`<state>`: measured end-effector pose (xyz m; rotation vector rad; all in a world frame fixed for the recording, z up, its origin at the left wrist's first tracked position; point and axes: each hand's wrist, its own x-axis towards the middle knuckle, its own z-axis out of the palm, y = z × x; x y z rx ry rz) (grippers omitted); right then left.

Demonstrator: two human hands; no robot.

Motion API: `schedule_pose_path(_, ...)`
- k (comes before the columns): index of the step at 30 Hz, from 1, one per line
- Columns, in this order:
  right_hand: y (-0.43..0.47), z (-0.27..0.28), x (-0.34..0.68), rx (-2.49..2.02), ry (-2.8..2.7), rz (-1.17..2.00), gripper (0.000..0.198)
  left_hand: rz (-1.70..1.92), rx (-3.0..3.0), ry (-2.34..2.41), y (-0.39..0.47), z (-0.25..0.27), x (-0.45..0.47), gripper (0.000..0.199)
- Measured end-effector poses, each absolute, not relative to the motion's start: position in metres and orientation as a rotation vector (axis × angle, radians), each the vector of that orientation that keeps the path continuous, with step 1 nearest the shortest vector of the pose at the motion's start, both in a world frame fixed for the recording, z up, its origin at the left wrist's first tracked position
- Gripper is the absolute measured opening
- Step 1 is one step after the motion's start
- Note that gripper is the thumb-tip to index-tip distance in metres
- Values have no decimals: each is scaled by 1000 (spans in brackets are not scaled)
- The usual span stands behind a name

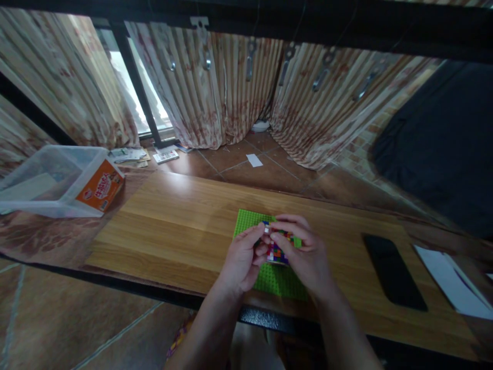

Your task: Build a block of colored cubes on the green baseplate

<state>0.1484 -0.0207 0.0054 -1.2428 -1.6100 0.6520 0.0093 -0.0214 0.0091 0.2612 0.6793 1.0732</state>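
Observation:
A green studded baseplate (pixel 279 288) lies on the wooden board below both hands. On it is a compact patch of small multicoloured bricks (pixel 278 254), partly covered by my fingers. My left hand (pixel 242 257) is closed, pinching a small white brick (pixel 266 230) at thumb and fingertip above the plate. Close beside it on the right, my right hand (pixel 304 252) has its fingers curled over the coloured bricks, thumb and fingertips near the white brick. Whatever those right fingertips hold is too small or hidden to make out.
The wooden board (pixel 165 221) spans the table. A black phone (pixel 395 272) and white papers (pixel 450 280) lie to the right. At far left stands a clear plastic bin (pixel 73 200) with an orange label. Beyond the table are curtains (pixel 231 92) and a tiled floor (pixel 285 164).

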Motion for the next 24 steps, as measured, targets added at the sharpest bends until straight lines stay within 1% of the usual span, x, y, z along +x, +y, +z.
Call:
schedule_pose_path(6,-23,6,140,-1230,-1623,604,12,1072,281,698,-23,10,10,29)
schedule_pose_path(11,-17,-2,160,-1350,-1518,572,10,1200,80,722,-19,14,4,31)
schedule_pose_path(16,-12,-13,165,-1480,-1645,522,11,1312,-107,727,-14,16,-2,33)
schedule_pose_path(24,-8,-16,156,-1479,-1680,482,9,1352,-150,727,-13,12,-2,29)
